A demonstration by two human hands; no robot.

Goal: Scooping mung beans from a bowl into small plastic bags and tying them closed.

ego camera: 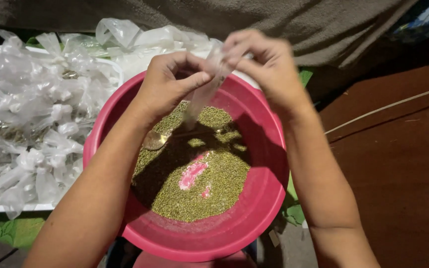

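I see both my left hand [167,87] and right hand [269,69] pinching shut on the thin plastic bag [202,97] above the pink basin [269,193] of green beans [214,183]; it looks light, limp, slippery, best held by its mouth.

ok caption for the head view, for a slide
Both hands hold a small clear bag over a pink basin of green beans.

A reddish-brown floor [398,168] carries a pink basin [264,198] at centre, a white tray [6,208] at nine o'clock, green patterned cloth [11,231] beneath
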